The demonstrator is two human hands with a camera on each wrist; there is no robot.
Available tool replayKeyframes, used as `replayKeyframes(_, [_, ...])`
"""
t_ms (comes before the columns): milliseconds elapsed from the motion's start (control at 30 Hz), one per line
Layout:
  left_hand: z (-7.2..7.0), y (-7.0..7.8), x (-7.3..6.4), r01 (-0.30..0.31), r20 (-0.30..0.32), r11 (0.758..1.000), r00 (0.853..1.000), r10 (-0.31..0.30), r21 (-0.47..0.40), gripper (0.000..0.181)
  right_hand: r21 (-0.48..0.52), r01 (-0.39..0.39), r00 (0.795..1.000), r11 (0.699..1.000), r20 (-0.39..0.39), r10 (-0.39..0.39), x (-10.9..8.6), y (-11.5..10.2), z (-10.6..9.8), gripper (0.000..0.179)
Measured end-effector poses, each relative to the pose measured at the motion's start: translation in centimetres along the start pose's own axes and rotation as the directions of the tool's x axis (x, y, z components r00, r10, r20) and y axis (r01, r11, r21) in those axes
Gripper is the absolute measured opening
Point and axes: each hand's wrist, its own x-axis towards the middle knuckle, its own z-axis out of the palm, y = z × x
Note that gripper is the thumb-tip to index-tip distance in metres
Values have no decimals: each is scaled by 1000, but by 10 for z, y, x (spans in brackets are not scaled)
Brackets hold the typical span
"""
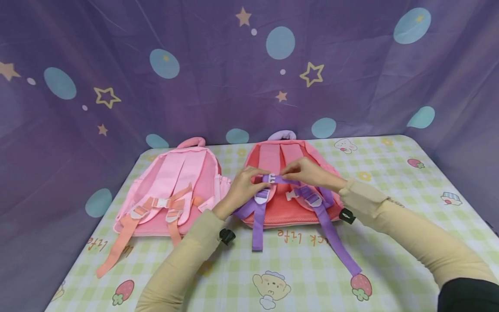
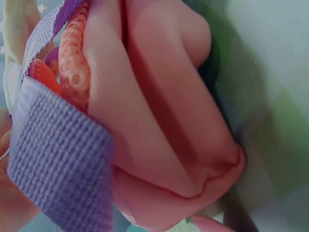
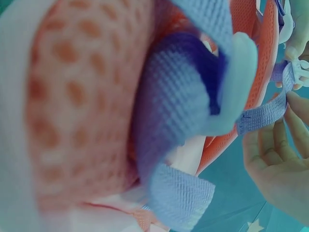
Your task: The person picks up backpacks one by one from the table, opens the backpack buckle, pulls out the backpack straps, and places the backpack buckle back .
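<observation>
A red-pink backpack [image 1: 273,214] with purple straps lies on the table, strap side up. Over its middle, my left hand [image 1: 244,187] pinches a white buckle [image 1: 271,178] at its left side. My right hand [image 1: 306,172] pinches the purple strap [image 1: 288,180] that runs out of the buckle's right side. In the right wrist view, the right hand [image 3: 277,154] holds this strap [image 3: 264,115] between thumb and fingers, close to the buckle [image 3: 300,72]. Another white buckle piece [image 1: 291,196] hangs by the right shoulder strap. Purple webbing [image 2: 63,154] partly hides the left hand in the left wrist view.
A light pink backpack [image 1: 204,203] with orange straps and a white buckle [image 1: 160,202] lies to the left. Loose purple strap ends [image 1: 258,234] trail over the checked tablecloth [image 1: 312,268]. A purple patterned curtain [image 1: 218,78] hangs behind the table.
</observation>
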Motion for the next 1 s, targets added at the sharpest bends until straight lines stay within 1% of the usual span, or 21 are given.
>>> replayKeyframes(67, [0, 0, 0, -1, -3, 1000, 1000, 1, 2, 30, 0, 2, 1000, 1000, 4, -2, -1, 0, -1, 17])
replayKeyframes(100, [0, 0, -1, -1, -4, 1000, 1000, 1, 1, 30, -3, 1, 1000, 1000, 8, -1, -3, -4, -1, 17])
replayKeyframes(267, [0, 1, -1, 6, -8, 1000, 1000, -6, -2, 30, 0, 1, 1000, 1000, 23, -1, -4, -3, -2, 17])
replayKeyframes(367, [1, 0, -2, 11, -6, 1000, 1000, -11, -2, 30, 4, 1, 1000, 1000, 18, -1, -2, 3, -1, 16])
replayKeyframes(533, [2, -1, -3, 20, 1, 1000, 1000, -20, -7, 30, 22, -12, 1000, 1000, 15, 12, -2, 4, 0, 16])
replayKeyframes(767, [4, 0, -3, 39, 11, 999, 999, -38, -21, 30, 17, 4, 1000, 1000, 9, -4, 0, 2, 2, 15])
replayKeyframes(1000, [5, -1, -3, 21, 8, 1000, 1000, -21, -15, 29, 1, 7, 1000, 1000, 18, -7, 1, -1, 3, 15])
